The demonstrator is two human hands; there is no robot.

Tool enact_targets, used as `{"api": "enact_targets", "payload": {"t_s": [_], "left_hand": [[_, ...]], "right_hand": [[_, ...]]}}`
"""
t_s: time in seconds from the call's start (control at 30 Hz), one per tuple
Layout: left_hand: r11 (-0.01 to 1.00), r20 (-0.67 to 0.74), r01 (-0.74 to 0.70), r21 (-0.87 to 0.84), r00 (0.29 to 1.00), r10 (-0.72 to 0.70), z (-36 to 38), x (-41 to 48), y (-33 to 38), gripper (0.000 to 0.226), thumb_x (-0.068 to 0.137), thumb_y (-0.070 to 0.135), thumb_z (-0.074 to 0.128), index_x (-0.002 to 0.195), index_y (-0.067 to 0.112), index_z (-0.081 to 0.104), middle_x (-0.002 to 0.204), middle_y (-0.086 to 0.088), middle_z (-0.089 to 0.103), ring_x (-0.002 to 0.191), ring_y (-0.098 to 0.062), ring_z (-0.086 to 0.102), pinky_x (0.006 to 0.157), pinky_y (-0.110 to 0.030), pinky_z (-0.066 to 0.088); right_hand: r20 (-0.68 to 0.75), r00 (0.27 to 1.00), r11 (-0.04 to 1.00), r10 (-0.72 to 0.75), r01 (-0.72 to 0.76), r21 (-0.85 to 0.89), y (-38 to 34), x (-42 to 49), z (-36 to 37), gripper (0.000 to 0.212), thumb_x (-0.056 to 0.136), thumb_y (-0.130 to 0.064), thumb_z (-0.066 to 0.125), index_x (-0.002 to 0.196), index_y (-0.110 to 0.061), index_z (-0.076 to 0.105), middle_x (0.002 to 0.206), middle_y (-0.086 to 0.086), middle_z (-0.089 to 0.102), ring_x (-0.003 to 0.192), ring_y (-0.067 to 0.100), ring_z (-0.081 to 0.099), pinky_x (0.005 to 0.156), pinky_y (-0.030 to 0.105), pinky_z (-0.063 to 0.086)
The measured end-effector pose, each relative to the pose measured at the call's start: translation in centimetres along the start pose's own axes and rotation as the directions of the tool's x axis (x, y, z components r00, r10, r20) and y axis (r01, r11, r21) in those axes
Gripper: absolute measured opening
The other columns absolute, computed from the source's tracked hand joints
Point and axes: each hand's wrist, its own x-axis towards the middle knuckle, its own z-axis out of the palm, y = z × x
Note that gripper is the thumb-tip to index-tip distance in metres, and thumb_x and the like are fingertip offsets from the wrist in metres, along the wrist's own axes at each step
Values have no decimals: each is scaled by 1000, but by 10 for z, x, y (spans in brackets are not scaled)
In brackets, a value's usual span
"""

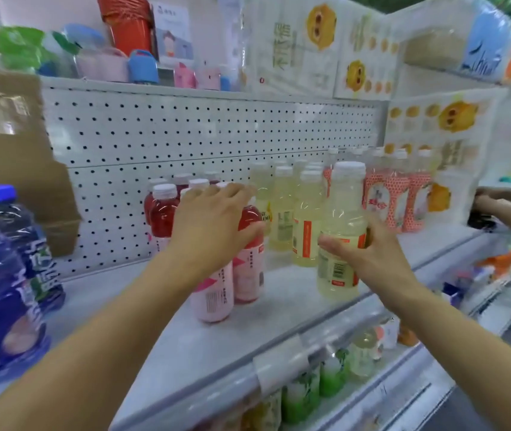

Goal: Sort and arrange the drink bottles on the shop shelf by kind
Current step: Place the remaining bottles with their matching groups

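My left hand (214,219) rests over the tops of two pink-labelled red drink bottles (246,269) at the front of the grey shelf (279,309), fingers curled round them. Behind them stand more red bottles (162,213) with white caps. My right hand (369,253) grips a pale yellow drink bottle (341,231) with an orange label, standing on the shelf near the front edge. Several matching yellow bottles (305,219) stand in a row behind it. Further right are bottles with a red-and-white patterned label (394,200).
Large blue water bottles (2,275) stand at the left edge. A brown carton (15,157) leans against the pegboard. Another person's hand (493,203) reaches in at the right. Green and yellow drinks (332,374) fill the shelf below. Tissue packs (434,144) stand at the right.
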Motion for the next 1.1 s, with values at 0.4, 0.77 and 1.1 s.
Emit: {"api": "enact_targets", "payload": {"t_s": [0.4, 0.77, 1.1], "left_hand": [[997, -26, 65, -28, 997, -66, 5, 17, 41, 62, 83, 61, 47, 135, 27, 57, 133, 4, 59, 126, -22, 48, 111, -40, 27], [955, -31, -49, -293, 999, 41, 43, 79, 188, 59, 85, 54, 58, 139, 31, 51, 135, 12, 51, 124, -7, 43, 97, -21, 30], [775, 47, 92, -626, 996, -80, 99, 144, 272, 86, 79, 61, 66, 149, 45, 19, 128, 23, 53, 115, 10, 53, 93, -8, 37]], "right_hand": [[185, 982, 994, 42, -22, -109, 70, 73, 1, 61, 72, -44, 83, 123, -26, 54, 108, -11, 70, 96, 7, 68, 85, 41, 58], [491, 868, 942, -66, 216, -256, 85, 127, -112, 50, 78, -53, 73, 118, -29, 55, 108, -12, 59, 97, 4, 59, 82, 26, 52], [277, 919, 930, -280, 331, -160, 104, 208, -222, 6, 87, -20, 73, 93, -22, 71, 86, -12, 70, 80, -4, 63, 69, 6, 46]]}}
